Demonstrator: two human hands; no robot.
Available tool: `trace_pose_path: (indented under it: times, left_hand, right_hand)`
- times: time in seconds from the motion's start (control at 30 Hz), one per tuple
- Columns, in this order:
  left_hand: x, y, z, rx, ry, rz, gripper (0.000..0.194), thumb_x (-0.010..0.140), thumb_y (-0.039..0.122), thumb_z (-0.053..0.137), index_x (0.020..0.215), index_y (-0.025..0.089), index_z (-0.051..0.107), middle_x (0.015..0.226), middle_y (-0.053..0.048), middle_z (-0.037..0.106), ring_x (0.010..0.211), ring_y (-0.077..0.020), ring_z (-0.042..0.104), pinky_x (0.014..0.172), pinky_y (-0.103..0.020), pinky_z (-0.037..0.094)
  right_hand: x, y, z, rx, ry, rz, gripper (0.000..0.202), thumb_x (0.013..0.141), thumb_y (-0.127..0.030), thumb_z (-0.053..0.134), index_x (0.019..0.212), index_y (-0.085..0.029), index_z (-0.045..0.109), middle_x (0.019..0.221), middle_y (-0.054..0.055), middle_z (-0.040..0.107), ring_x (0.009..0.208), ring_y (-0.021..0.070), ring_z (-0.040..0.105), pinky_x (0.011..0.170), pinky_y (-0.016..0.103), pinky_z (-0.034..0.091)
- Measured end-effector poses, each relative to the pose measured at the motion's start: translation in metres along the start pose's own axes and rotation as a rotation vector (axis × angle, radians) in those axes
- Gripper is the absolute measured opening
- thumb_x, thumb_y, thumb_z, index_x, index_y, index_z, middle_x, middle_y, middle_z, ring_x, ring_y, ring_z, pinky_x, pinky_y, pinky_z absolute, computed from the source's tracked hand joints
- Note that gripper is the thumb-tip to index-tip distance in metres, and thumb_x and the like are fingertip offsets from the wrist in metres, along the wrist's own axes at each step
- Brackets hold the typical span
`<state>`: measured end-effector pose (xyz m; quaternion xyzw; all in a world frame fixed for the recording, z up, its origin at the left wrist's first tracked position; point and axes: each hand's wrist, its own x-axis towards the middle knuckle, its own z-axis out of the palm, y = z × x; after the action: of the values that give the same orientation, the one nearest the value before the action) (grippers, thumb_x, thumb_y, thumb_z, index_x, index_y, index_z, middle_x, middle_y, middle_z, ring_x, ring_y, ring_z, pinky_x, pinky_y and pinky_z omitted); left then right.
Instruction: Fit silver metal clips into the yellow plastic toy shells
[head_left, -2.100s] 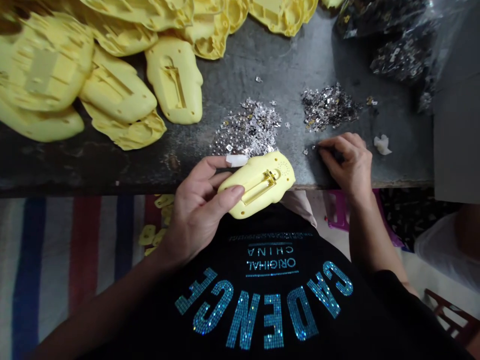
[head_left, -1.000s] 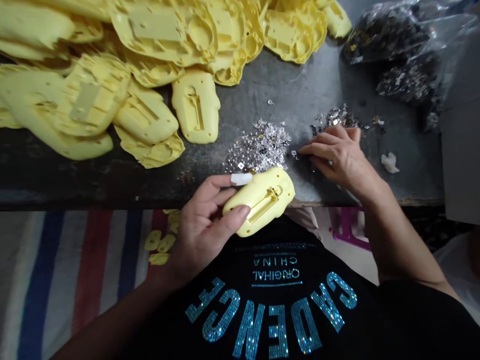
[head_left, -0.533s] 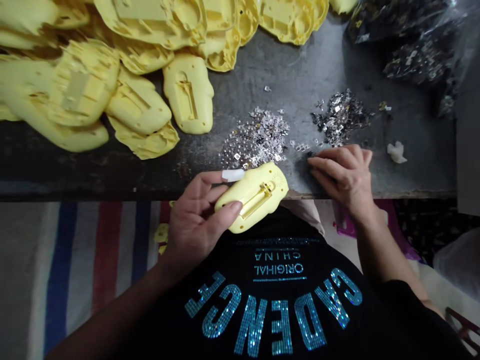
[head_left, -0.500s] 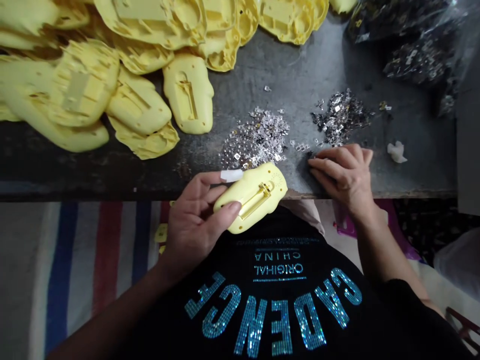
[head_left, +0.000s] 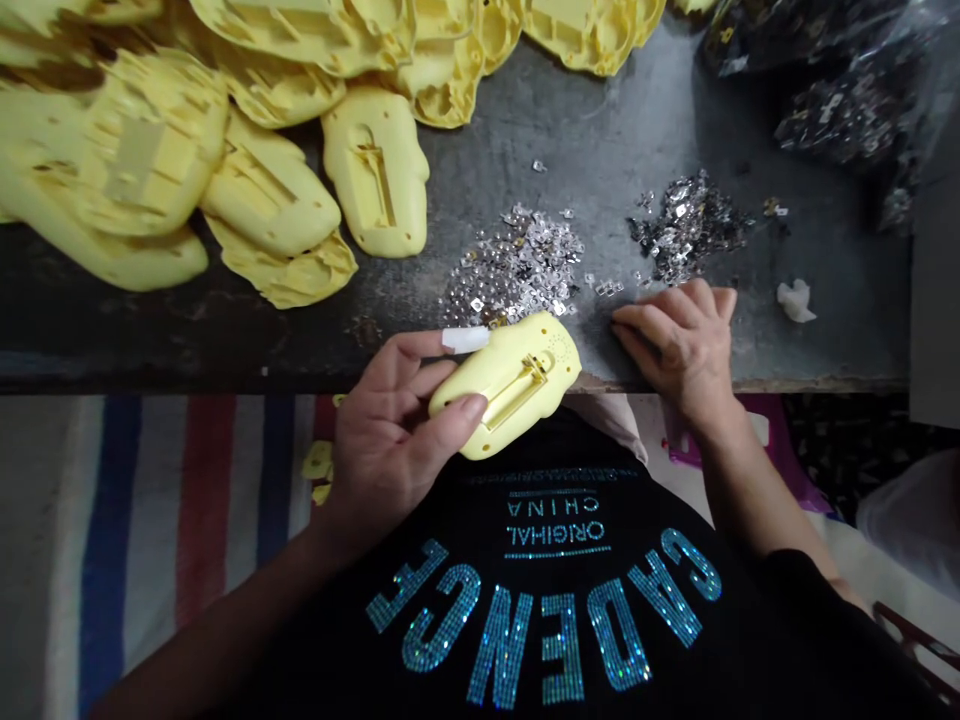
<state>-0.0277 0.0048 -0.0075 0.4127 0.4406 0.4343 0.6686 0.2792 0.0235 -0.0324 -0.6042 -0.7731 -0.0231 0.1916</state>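
My left hand is closed around one end of a yellow plastic shell, thumb on top and fingers beneath. White tape wraps the index fingertip. The shell is tilted, with its long battery slot facing up and small metal contacts at the slot's far end. My right hand rests at the table edge with thumb and fingers pinched together; whatever is between the tips is hidden. Just beyond the shell lies a heap of small silvery metal contacts. A darker heap of metal pieces sits beyond my right hand.
Yellow shells are piled along the left and back of the dark table. A clear bag of metal pieces stands at the back right. Near it is a crumpled white scrap. Striped sheeting shows below the edge.
The view has shifted slightly. My right hand has moved a little toward the left, still pinched at the table edge. My left hand keeps its hold on the shell.
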Motion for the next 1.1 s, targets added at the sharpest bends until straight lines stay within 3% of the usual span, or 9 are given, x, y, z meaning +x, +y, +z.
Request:
trace_pose_path:
  times: [0.13, 0.27, 0.47, 0.63, 0.8, 0.93, 1.1]
  left_hand:
    - [0.000, -0.002, 0.000, -0.008, 0.005, 0.015, 0.035, 0.102, 0.030, 0.084, 0.136, 0.032, 0.077, 0.115, 0.001, 0.089, 0.079, -0.0175, 0.081, 0.064, -0.025, 0.065]
    - [0.001, -0.001, 0.003, -0.008, 0.006, 0.027, 0.035, 0.100, 0.026, 0.084, 0.134, 0.032, 0.076, 0.110, 0.003, 0.089, 0.071, -0.0139, 0.076, 0.059, -0.024, 0.060]
    - [-0.002, 0.002, 0.006, 0.029, 0.044, 0.010, 0.035, 0.099, 0.029, 0.085, 0.133, 0.031, 0.075, 0.110, 0.000, 0.090, 0.068, -0.0164, 0.076, 0.056, -0.027, 0.059]
    - [-0.004, 0.002, 0.006, -0.007, -0.008, 0.006, 0.038, 0.099, 0.026, 0.085, 0.135, 0.032, 0.075, 0.115, 0.002, 0.091, 0.088, -0.0209, 0.087, 0.068, -0.025, 0.065]
    - [-0.003, 0.007, 0.014, -0.042, 0.010, 0.001, 0.036, 0.098, 0.019, 0.084, 0.132, 0.032, 0.078, 0.111, 0.004, 0.090, 0.085, -0.0180, 0.083, 0.071, -0.025, 0.065]
    - [0.000, 0.011, 0.019, 0.117, -0.040, 0.028, 0.034, 0.099, 0.024, 0.085, 0.132, 0.028, 0.079, 0.083, 0.004, 0.080, 0.067, -0.0137, 0.069, 0.058, -0.024, 0.052]
    - [0.003, 0.013, 0.025, 0.109, -0.080, 0.027, 0.035, 0.100, 0.032, 0.087, 0.132, 0.023, 0.076, 0.095, 0.001, 0.085, 0.080, -0.0175, 0.079, 0.069, -0.025, 0.062]
  right_hand:
    - [-0.018, -0.003, -0.013, 0.127, 0.034, -0.033, 0.008, 0.111, -0.037, 0.076, 0.114, -0.038, 0.083, 0.104, -0.002, 0.087, 0.096, 0.0251, 0.071, 0.094, 0.048, 0.045]
    - [-0.021, 0.003, -0.023, 0.258, 0.054, 0.132, 0.011, 0.111, -0.038, 0.074, 0.113, -0.034, 0.084, 0.106, 0.002, 0.086, 0.101, 0.0282, 0.075, 0.097, 0.051, 0.049]
    - [-0.004, 0.011, -0.009, 0.142, -0.025, 0.103, 0.016, 0.110, -0.043, 0.074, 0.116, -0.036, 0.086, 0.107, 0.006, 0.084, 0.107, 0.0338, 0.072, 0.096, 0.055, 0.050]
    - [0.000, 0.006, -0.008, 0.160, -0.008, 0.069, 0.014, 0.109, -0.039, 0.074, 0.105, -0.032, 0.086, 0.099, 0.005, 0.083, 0.101, 0.0318, 0.072, 0.093, 0.052, 0.049]
    - [-0.012, -0.011, -0.028, 0.510, 0.020, 0.147, 0.012, 0.106, -0.043, 0.079, 0.101, -0.032, 0.083, 0.095, 0.002, 0.085, 0.088, 0.0265, 0.076, 0.092, 0.051, 0.056]
    - [-0.018, -0.026, -0.036, 0.843, 0.054, 0.144, 0.004, 0.101, -0.038, 0.084, 0.100, -0.035, 0.083, 0.092, 0.001, 0.084, 0.082, 0.0264, 0.077, 0.082, 0.051, 0.061]
    - [-0.016, -0.035, -0.043, 0.847, 0.057, 0.032, 0.011, 0.098, -0.027, 0.085, 0.100, -0.037, 0.082, 0.089, 0.000, 0.083, 0.079, 0.0273, 0.076, 0.077, 0.052, 0.062]
